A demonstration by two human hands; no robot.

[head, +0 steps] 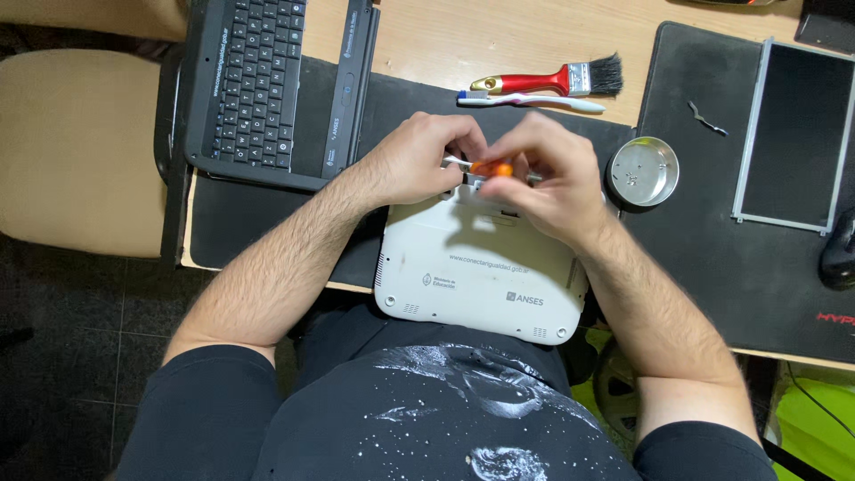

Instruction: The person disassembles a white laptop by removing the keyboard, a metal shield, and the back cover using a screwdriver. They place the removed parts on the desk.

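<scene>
Screwdriver (pixel 492 167), small, orange handle, pinched tight between both hands at far edge of white laptop (pixel 481 276). Right hand (pixel 548 178) wraps handle from above; left hand (pixel 419 160) pinches shiny end, likely to steady tip. Laptop lies flat, near edge over lap (probably for close reach). Just right of grip: round metal dish (pixel 643 171), maybe for screws. Beyond grip: red brush (pixel 552 82), toothbrush (pixel 530 101). Far left: black keyboard part (pixel 258 85). Far right: screen panel (pixel 793 134). Tip and screw hidden under fingers.

I see through one head-worn camera, looking almost straight down from close above the wooden desk (pixel 499 36), my forearms entering from the bottom edge.
</scene>
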